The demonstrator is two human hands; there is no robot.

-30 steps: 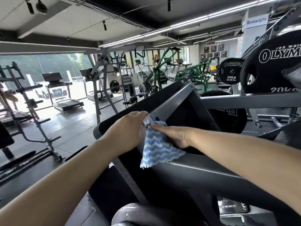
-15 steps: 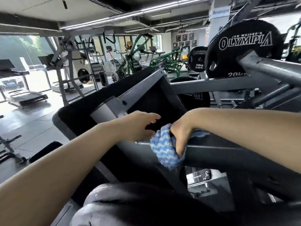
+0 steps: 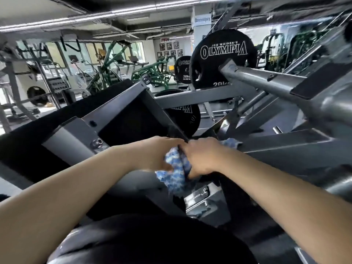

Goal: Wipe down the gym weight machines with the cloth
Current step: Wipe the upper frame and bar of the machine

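Blue cloth point(image 3: 176, 174) bunched between both hands, left hand point(image 3: 158, 155) and right hand point(image 3: 202, 157) grips clamped on it, against grey machine frame point(image 3: 276, 149)

Cloth point(image 3: 176, 173): blue-white, bunched at frame centre, gripped by both hands.
Left hand point(image 3: 155, 154): closed on cloth at its 9 o'clock.
Right hand point(image 3: 202, 156): closed on cloth at its 3 o'clock.
Grey frame bar point(image 3: 205, 96): 12 o'clock of hands.
Olympia plate point(image 3: 219, 60): 1 o'clock.

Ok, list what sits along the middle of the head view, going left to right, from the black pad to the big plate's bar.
Black pad → bolt on the grey frame → left hand → blue-and-white cloth → right hand → grey bar carrying the Olympia plate.
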